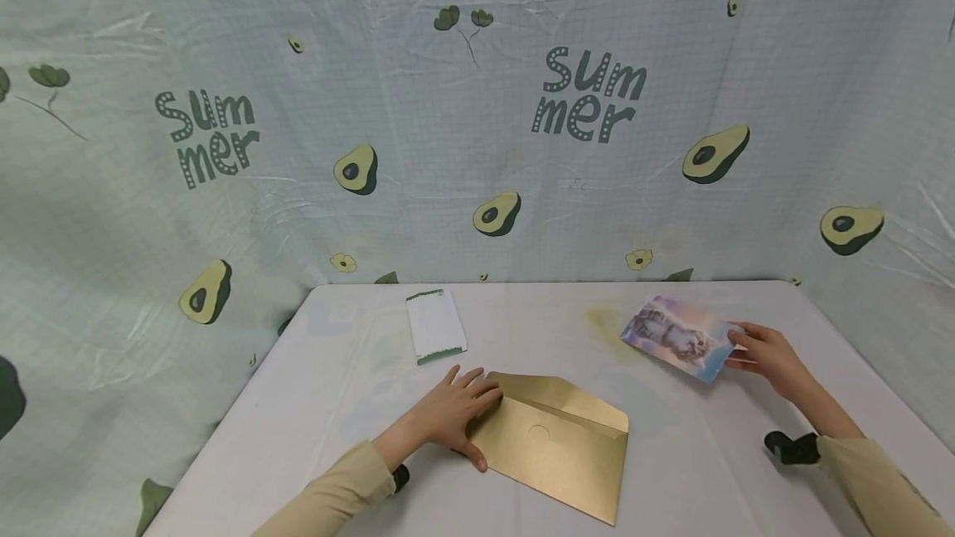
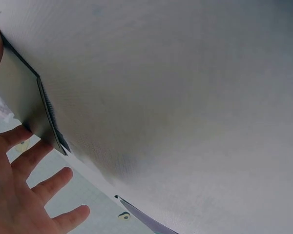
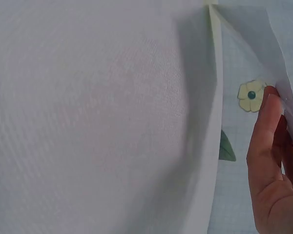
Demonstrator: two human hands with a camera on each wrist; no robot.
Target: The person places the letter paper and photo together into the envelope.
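My right hand [image 1: 768,357] pinches the right end of a card [image 1: 675,336] printed with a grey animal on a pink and blue background. The card's far end slants over the table's right side, and its pale back [image 3: 263,39] shows in the right wrist view. My left hand [image 1: 458,410] lies across the left end of a gold envelope [image 1: 552,458], fingers spread, the thumb by its lower edge. The envelope's flap [image 1: 559,398] is raised. From the left wrist view, two fingertips [image 2: 46,145] touch the envelope edge while the other fingers stand apart from it.
A white card with green edges [image 1: 436,326] lies at the back left of the white-covered table [image 1: 298,413]. Behind the table hangs a pale cloth [image 1: 418,106] printed with avocados and lettering. Dark straps or devices [image 1: 792,447] sit by the wrists.
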